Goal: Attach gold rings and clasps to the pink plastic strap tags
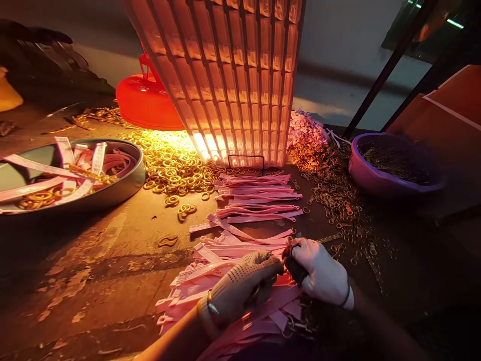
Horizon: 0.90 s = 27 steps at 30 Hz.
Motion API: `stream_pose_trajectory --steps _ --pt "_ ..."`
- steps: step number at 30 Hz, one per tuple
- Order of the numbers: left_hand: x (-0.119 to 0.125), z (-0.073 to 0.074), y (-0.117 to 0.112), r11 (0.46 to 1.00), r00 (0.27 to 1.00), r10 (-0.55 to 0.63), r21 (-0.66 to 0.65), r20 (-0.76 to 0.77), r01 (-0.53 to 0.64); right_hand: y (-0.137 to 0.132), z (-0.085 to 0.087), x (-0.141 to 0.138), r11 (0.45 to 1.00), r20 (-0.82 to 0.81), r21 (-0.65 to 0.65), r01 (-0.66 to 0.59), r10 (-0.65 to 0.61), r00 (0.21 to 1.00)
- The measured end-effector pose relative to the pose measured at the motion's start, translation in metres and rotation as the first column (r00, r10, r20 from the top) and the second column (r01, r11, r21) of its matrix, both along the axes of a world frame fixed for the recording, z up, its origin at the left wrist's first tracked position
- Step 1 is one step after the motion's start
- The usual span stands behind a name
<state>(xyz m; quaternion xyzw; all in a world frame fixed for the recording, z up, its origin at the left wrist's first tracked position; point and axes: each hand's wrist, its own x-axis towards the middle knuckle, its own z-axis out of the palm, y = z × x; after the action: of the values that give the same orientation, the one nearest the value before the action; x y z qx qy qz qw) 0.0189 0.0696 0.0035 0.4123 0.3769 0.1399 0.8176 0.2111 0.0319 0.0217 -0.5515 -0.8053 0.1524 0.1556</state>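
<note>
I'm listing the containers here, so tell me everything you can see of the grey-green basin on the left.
The basin looks shallow, smooth and hard, with a curved rim, and the picture's left edge cuts it off. It sits upright on the brown surface, left of heaped gold rings; whether those touch it is unclear. It holds pink straps, some rising above the rim, plus more gold rings.

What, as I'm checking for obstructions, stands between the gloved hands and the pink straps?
Nothing visible but the gloves: the left hand and right hand are at the pink straps; gold rings lie off leftward.
</note>
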Motion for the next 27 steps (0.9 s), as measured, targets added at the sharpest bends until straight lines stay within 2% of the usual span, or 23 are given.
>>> stream_pose_trajectory --steps 3,5,6,10,13,15,18,21,24,25,27 --pt "0.001 0.006 -0.001 0.977 0.996 0.012 0.212 -0.090 0.007 -0.001 0.003 -0.003 0.998 0.185 -0.053 0.024 -0.013 0.983" --pt "0.000 0.008 -0.001 0.964 0.995 0.026 0.265 -0.097 0.001 -0.001 0.004 -0.007 0.998 0.239 -0.053 0.019 -0.005 0.971" --pt "0.000 0.007 0.000 0.968 0.997 0.037 0.249 -0.068 -0.019 -0.001 0.004 -0.010 0.999 0.247 -0.038 0.035 -0.024 0.969" --pt "0.000 0.002 0.005 0.991 0.983 0.128 0.028 0.128 -0.133 -0.006 0.001 -0.025 0.987 0.199 0.013 0.163 -0.162 0.967" --pt "0.003 -0.004 0.009 0.964 0.946 0.260 -0.107 0.193 -0.243 -0.006 -0.002 -0.028 0.970 0.173 -0.037 0.242 -0.232 0.957" --pt "0.003 -0.007 0.013 0.946 0.925 0.304 -0.186 0.227 -0.266 0.003 -0.003 -0.022 0.968 0.134 -0.077 0.238 -0.227 0.965" --pt "-0.002 -0.014 0.021 0.906 0.887 0.354 -0.342 0.295 -0.248 0.030 -0.010 -0.001 0.979 0.063 -0.039 0.201 -0.198 0.978" --pt "-0.011 -0.018 0.026 0.806 0.834 0.467 -0.529 0.293 -0.266 0.063 -0.025 0.019 0.980 0.174 0.004 0.197 -0.195 0.965" --pt "-0.017 -0.020 0.026 0.726 0.823 0.517 -0.629 0.235 -0.277 0.088 -0.042 0.024 0.980 0.324 -0.035 0.197 -0.176 0.930" --pt "-0.018 -0.021 0.026 0.719 0.831 0.514 -0.636 0.214 -0.281 0.092 -0.046 0.023 0.978 0.346 -0.043 0.206 -0.179 0.921" --pt "-0.018 -0.022 0.023 0.744 0.857 0.475 -0.611 0.200 -0.270 0.095 -0.052 0.020 0.975 0.357 -0.044 0.216 -0.187 0.915"
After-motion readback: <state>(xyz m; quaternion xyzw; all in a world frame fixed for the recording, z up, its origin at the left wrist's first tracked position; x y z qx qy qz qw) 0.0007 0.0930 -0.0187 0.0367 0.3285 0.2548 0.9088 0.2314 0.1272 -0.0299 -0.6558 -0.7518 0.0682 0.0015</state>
